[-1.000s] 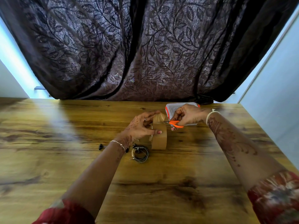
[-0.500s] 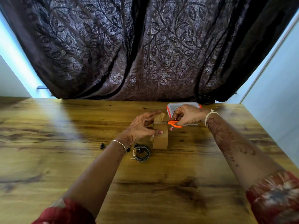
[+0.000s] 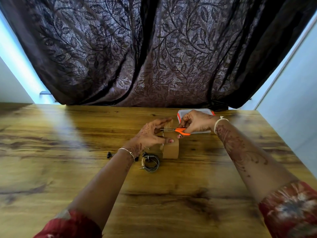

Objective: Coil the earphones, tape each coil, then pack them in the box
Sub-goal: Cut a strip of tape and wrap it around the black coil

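Observation:
A brown tape roll [image 3: 172, 149] stands on edge at the middle of the wooden table [image 3: 68, 169]. My left hand [image 3: 151, 134] grips it, thumb on its near face, and holds up a pulled strip of tape [image 3: 169, 123]. My right hand [image 3: 195, 121] holds orange-handled scissors [image 3: 181, 131], whose blades reach left across that strip. A coiled black earphone [image 3: 151, 163] lies on the table just left of the roll, below my left wrist. Black earbud pieces [image 3: 109, 154] lie further left. The white box with orange corners [image 3: 195, 111] sits behind my right hand, mostly hidden.
A dark leaf-patterned curtain [image 3: 154, 48] hangs along the table's far edge. A pale wall [image 3: 295, 100] runs close along the table's right side. Bare wood stretches to the left and in front of my arms.
The scissor blades have slid further left across the raised tape strip. My left hand has kept its hold on the roll, and the coiled earphone has stayed put.

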